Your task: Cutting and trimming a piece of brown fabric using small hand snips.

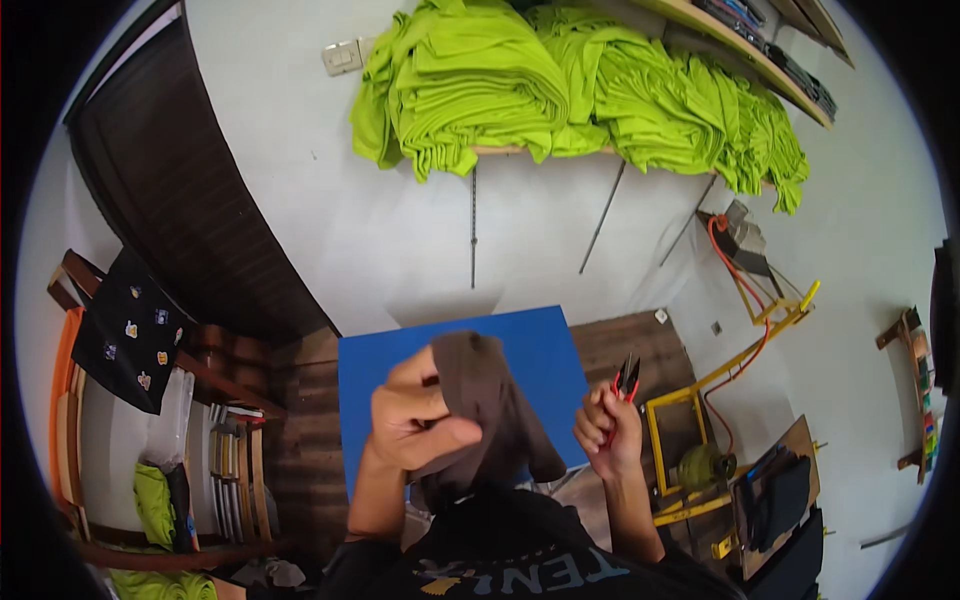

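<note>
A dark brown cloth (490,405), perhaps a garment, hangs in folds from my left hand (412,418), whose fingers are closed on its upper edge. The raised cloth covers part of the blue table (540,345) in front of me. To the right, my right hand (610,430) is wrapped round the red handles of a pair of pliers (626,378). The dark jaws point up, apart from the cloth. Whatever lies behind the cloth is hidden.
Lime-green folded fabric (480,80) fills a wall shelf ahead. At right stand a yellow metal frame (655,440) with a red hose and a board with dark cloth (780,500). Leftward are a dark door (190,170) and a rack with a black printed cloth (130,330).
</note>
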